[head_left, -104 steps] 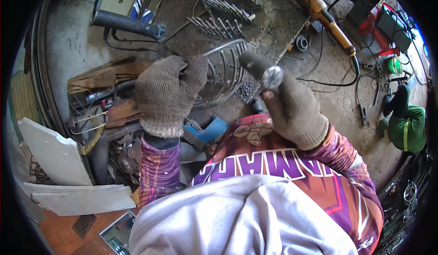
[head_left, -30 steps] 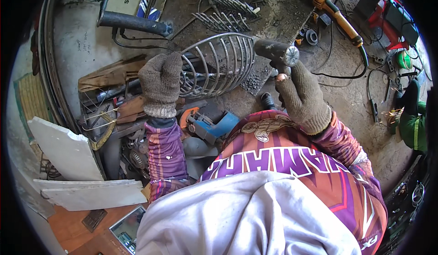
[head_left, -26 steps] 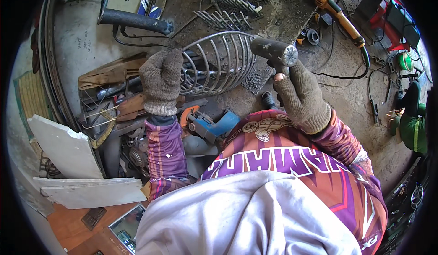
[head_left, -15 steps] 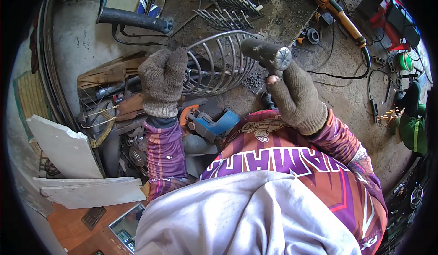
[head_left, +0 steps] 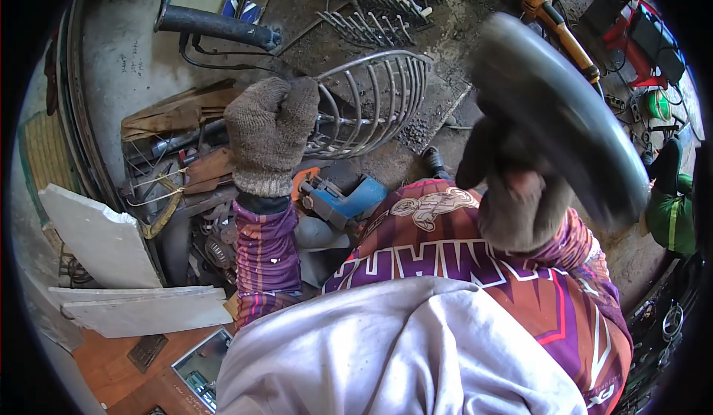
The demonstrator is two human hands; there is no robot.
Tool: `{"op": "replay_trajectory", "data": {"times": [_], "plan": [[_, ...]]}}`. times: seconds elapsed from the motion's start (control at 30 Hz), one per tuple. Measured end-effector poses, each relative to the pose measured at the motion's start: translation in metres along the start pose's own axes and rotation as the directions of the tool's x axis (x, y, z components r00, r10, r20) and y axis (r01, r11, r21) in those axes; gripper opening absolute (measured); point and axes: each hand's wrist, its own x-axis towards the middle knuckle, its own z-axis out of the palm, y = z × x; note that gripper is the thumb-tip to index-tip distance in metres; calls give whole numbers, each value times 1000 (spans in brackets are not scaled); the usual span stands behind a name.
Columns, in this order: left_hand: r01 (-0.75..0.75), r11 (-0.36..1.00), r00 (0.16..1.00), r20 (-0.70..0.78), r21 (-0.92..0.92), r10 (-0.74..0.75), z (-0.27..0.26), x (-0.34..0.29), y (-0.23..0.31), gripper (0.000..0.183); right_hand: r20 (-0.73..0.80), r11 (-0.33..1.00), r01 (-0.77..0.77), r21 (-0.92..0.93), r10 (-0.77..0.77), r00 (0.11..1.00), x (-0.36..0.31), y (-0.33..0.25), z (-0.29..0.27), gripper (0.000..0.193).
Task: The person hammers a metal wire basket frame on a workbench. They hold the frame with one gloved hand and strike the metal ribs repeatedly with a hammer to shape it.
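My gloved left hand is closed at the left end of a basket-like frame of curved metal rods, gripping its rim. The ribs of the frame spread out to the right of that hand, above the floor. My gloved right hand is wrapped round the handle of a hammer, raised to the right of the frame and apart from it. The dark hammer head looms large near the camera and is blurred by motion; it hides part of the fingers.
Below the frame lies a blue and orange tool. Rows of metal rods sit at the back. A dark metal pipe is at the far left; an orange power tool lies far right. White boards stand left. Another person's green clothing shows right.
My right hand has lifted the hammer up toward the camera and to the right, away from the frame. My left hand and the frame have shifted slightly to the right.
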Motion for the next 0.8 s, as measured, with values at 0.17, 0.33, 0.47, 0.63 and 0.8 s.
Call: {"op": "replay_trajectory", "data": {"times": [0.17, 0.33, 0.47, 0.63, 0.8], "plan": [[46, 996, 999, -1, 72, -47, -1, 9, 5, 44, 340, 881, -344, -327, 449, 826, 6, 0, -4, 43], [-122, 992, 992, -38, 25, 123, -1, 4, -5, 36, 115, 963, -249, 106, 237, 965, 9, 4, -7, 41], [-73, 990, 997, -1, 117, 73, 0, 7, 3, 34, 99, 974, -218, 64, 211, 972, 3, 19, 2, 33], [-114, 990, 993, -7, 85, 115, -2, 5, 8, 34, 107, 981, -194, 2, 193, 975, -1, 30, 14, 32], [-63, 996, 998, -4, 65, 63, -1, 3, 7, 34, 161, 974, -225, 39, 216, 963, 1, 31, 16, 35]]}}
